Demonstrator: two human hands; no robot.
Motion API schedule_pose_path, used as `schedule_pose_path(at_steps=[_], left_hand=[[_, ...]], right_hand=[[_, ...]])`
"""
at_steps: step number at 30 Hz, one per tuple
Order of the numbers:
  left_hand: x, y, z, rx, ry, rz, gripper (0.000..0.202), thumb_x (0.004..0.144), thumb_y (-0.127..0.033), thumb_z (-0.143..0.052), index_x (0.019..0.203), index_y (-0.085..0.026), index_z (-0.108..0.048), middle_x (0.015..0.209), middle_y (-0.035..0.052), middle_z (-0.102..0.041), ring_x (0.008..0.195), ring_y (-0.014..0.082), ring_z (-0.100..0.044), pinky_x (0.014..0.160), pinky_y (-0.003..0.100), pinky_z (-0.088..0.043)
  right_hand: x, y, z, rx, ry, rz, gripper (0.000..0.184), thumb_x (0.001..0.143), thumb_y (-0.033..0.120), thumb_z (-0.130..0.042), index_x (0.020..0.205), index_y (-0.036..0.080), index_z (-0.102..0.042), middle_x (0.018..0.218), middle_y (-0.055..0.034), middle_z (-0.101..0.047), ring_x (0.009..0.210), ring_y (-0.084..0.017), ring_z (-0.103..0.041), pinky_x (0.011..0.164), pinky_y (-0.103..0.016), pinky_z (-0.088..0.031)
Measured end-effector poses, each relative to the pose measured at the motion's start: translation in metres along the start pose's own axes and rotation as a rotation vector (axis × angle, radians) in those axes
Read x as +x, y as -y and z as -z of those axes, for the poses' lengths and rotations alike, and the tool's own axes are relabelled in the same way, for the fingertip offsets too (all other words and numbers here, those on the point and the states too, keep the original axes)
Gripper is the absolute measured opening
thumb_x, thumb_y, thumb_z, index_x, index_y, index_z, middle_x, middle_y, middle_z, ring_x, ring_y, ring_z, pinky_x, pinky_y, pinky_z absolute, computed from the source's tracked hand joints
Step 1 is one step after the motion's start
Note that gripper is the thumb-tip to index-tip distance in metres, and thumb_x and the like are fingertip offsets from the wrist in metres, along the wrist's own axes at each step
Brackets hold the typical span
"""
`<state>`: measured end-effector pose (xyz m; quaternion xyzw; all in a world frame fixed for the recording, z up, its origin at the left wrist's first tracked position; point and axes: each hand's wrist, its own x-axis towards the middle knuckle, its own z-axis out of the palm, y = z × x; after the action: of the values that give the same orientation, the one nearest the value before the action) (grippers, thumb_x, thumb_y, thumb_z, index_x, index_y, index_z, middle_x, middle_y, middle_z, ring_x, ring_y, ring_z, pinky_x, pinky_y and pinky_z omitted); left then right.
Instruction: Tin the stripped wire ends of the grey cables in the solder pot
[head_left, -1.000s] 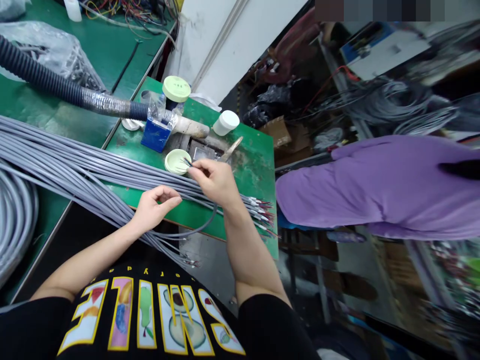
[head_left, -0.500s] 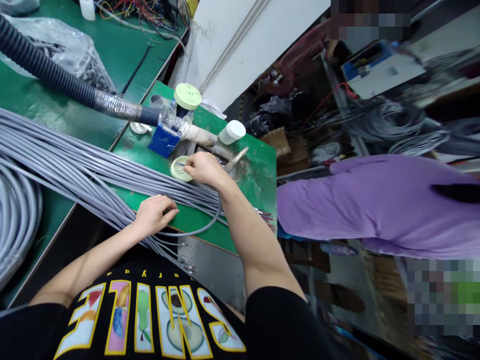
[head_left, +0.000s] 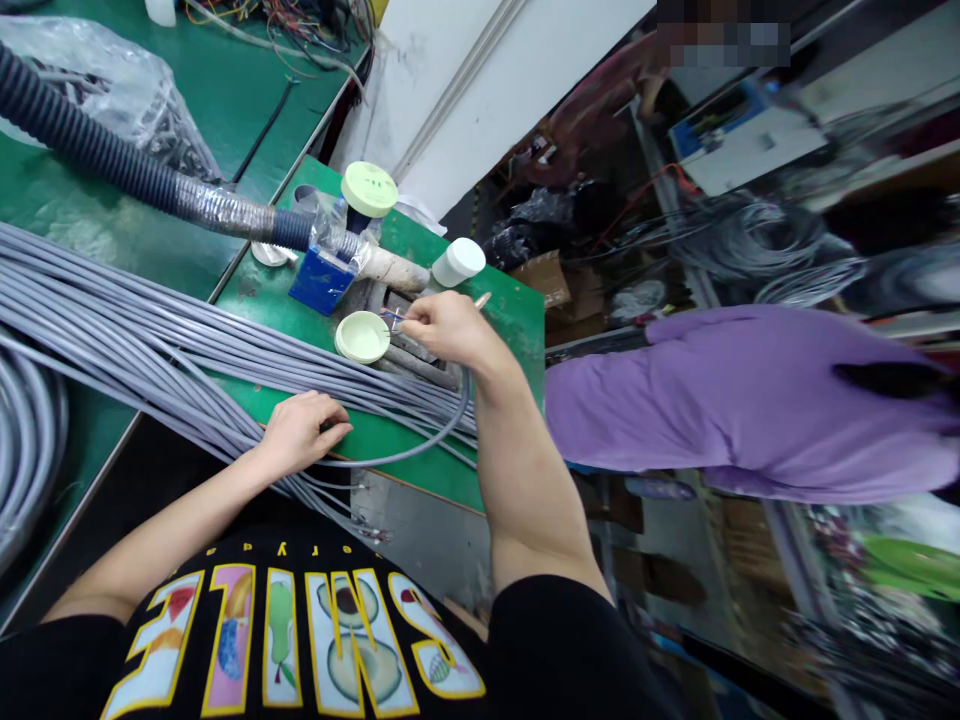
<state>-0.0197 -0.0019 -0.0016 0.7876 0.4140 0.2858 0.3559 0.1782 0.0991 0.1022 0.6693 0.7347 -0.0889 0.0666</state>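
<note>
My right hand (head_left: 442, 328) pinches the stripped end of a single grey cable (head_left: 420, 448), holding its thin coloured wires just right of a shallow pale green dish (head_left: 361, 337) and over a dirty grey metal pot (head_left: 405, 335). The cable loops back under my forearm to my left hand (head_left: 301, 430), whose fingers are closed on it at the near edge of the small green table (head_left: 510, 330). A thick bundle of grey cables (head_left: 135, 340) runs across both tables from the left, passing under my hands.
A black ribbed hose (head_left: 90, 150) ends at a taped nozzle by a blue box (head_left: 321, 278). A green-lidded jar (head_left: 369, 190) and a white jar (head_left: 457, 262) stand behind. A person in a purple top (head_left: 720, 400) is close on the right. Cable coils (head_left: 30, 440) lie far left.
My right hand has carried the cable end from over the green dish to the right, over the metal pot. My left hand closed onto the cable and stayed at the table edge.
</note>
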Motion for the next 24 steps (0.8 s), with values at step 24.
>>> schedule_pose_path(at_steps=[24], left_hand=[[0.005,0.001,0.010,-0.024,0.078,0.008,0.009,0.083,-0.028,-0.060,0.080,-0.021,-0.065,0.071,-0.0007,-0.065,0.071,0.0140,-0.058,0.063,0.024,-0.040]], right_hand=[[0.041,-0.051,-0.024,-0.046,0.109,-0.263,0.024,0.079,0.019,-0.058,0.095,0.010,-0.074,0.098,-0.0149,-0.073,0.095,-0.026,-0.067,0.078,-0.028,-0.047]])
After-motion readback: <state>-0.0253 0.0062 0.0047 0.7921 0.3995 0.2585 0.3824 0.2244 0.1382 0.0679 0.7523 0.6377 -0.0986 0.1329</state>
